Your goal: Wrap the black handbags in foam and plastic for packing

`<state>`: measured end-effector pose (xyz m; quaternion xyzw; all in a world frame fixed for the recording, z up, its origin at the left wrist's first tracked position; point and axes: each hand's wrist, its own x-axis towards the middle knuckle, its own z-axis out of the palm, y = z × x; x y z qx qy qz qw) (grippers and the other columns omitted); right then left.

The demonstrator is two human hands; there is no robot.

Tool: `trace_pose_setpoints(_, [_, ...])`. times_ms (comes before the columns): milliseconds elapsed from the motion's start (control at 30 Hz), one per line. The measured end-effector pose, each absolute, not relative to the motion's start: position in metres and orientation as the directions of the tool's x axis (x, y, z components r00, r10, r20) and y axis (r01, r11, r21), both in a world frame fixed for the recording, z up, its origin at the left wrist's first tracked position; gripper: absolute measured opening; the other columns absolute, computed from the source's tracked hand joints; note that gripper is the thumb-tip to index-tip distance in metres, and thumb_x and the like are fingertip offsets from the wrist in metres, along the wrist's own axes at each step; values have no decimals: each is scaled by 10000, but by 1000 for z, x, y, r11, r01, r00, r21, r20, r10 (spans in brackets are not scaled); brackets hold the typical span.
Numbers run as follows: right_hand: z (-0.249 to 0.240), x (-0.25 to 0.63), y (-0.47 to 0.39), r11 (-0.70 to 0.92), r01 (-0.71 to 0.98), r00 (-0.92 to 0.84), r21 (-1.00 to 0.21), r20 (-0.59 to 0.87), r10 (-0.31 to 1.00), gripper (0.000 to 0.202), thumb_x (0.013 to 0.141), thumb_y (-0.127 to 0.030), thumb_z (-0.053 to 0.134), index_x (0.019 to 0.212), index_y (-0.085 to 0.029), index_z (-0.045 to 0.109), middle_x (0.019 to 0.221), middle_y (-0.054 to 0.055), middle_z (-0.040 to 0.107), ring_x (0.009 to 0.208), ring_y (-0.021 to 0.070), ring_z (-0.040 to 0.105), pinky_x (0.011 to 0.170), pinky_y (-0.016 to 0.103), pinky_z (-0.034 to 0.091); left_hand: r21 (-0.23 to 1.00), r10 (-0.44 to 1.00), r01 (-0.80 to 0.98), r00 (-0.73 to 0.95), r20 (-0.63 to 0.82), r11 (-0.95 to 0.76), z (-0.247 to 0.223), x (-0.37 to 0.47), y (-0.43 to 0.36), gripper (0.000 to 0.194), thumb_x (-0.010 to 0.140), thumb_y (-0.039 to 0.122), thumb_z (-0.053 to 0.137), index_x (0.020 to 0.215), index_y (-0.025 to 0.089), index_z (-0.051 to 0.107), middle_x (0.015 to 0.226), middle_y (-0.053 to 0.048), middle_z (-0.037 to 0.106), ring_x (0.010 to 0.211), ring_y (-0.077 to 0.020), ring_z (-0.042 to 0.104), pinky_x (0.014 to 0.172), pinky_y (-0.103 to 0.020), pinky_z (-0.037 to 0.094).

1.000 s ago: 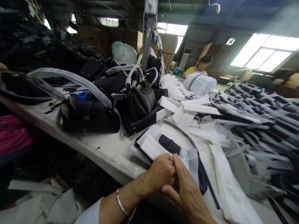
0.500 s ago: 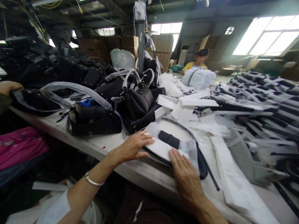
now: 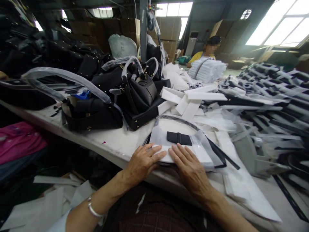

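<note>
The black bag [image 3: 219, 156] lies flat at the near edge of the white table [image 3: 114, 141], its arched handle [image 3: 187, 121] reaching away from the person. A white sheet [image 3: 204, 155] lies over its front, and thin film spreads beside it; that much looks done. The dark tab [image 3: 179, 138] shows uncovered, and the film's right side looks loose, so I'd judge the wrapping partial. Both hands are open, gripping nothing: the left hand [image 3: 142, 161] and the right hand [image 3: 190, 169] rest with fingers on the sheet. They hide part of its near edge. The bag's underside is out of sight, and I can't tell whether anything fastens the layers.
</note>
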<state>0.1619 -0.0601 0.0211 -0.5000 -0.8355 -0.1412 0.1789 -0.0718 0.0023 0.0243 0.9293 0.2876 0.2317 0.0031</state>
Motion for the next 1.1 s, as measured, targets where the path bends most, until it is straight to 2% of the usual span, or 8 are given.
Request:
trace_pose_setpoints(167, [9, 162, -59, 460, 885, -436, 74, 478, 762, 450, 963, -92, 377, 1392, -128, 506, 1428, 110, 545, 1374, 287, 422, 1116, 497, 364, 86, 496, 550, 660, 564, -831, 13, -70, -1, 334, 951, 206, 541, 1281, 248, 574, 1257, -65, 660, 1208, -266, 570, 886, -392, 505])
trace_pose_setpoints(333, [7, 161, -60, 438, 896, -421, 76, 465, 779, 426, 952, -112, 425, 1365, -128, 529, 1406, 117, 565, 1350, 279, 452, 1104, 481, 376, 16, 418, 504, 699, 581, -864, 31, -75, 0, 417, 912, 262, 611, 1320, 205, 544, 1422, -161, 503, 1364, -323, 424, 1079, -513, 411])
trace_pose_setpoints(400, [7, 160, -60, 426, 902, -408, 70, 460, 789, 439, 945, -113, 433, 1376, -128, 517, 1413, 126, 557, 1360, 277, 440, 1105, 479, 375, -58, 354, 476, 724, 592, -878, 38, -76, 3, 434, 931, 247, 583, 1360, 254, 514, 1471, -127, 465, 1413, -318, 360, 1140, -552, 327])
trace_pose_setpoints(500, [7, 158, -61, 409, 911, -389, 57, 450, 804, 473, 946, -132, 439, 1418, -131, 471, 1424, 137, 543, 1373, 285, 424, 1106, 495, 374, -115, 268, 398, 778, 568, -910, 40, -74, 8, 390, 967, 171, 498, 1349, 248, 525, 1384, -70, 574, 1361, -251, 451, 1153, -468, 351])
trace_pose_setpoints(633, [10, 155, -61, 380, 923, -371, 67, 425, 826, 512, 956, -139, 424, 1468, -156, 413, 1448, 149, 513, 1379, 309, 413, 1093, 520, 375, 52, 430, 473, 744, 511, -880, 31, -70, 11, 321, 961, 216, 527, 1277, 220, 577, 1257, -54, 663, 1218, -247, 591, 1024, -404, 502])
trace_pose_setpoints(800, [10, 153, -62, 368, 924, -376, 101, 415, 829, 510, 950, -117, 437, 1453, -199, 442, 1436, 136, 525, 1354, 321, 441, 1080, 505, 379, 171, 513, 505, 683, 519, -846, 20, -67, 5, 297, 951, 159, 504, 1226, 209, 606, 1213, -57, 683, 1180, -209, 619, 988, -359, 534])
trace_pose_setpoints(1000, [5, 154, -62, 378, 920, -382, 102, 445, 810, 498, 934, -57, 389, 1383, -226, 523, 1396, 126, 563, 1334, 318, 459, 1086, 515, 357, 8, 488, 572, 692, 532, -820, 13, -71, -10, 371, 976, 181, 445, 1329, 206, 556, 1316, -100, 626, 1307, -284, 517, 1062, -500, 464])
trace_pose_setpoints(1100, [5, 154, -62, 382, 917, -390, 113, 451, 803, 486, 934, -64, 395, 1373, -221, 534, 1392, 134, 563, 1335, 324, 455, 1081, 513, 357, -85, 465, 567, 743, 482, -819, 14, -75, -10, 422, 967, 140, 429, 1375, 207, 516, 1365, -90, 593, 1301, -315, 516, 1000, -488, 506])
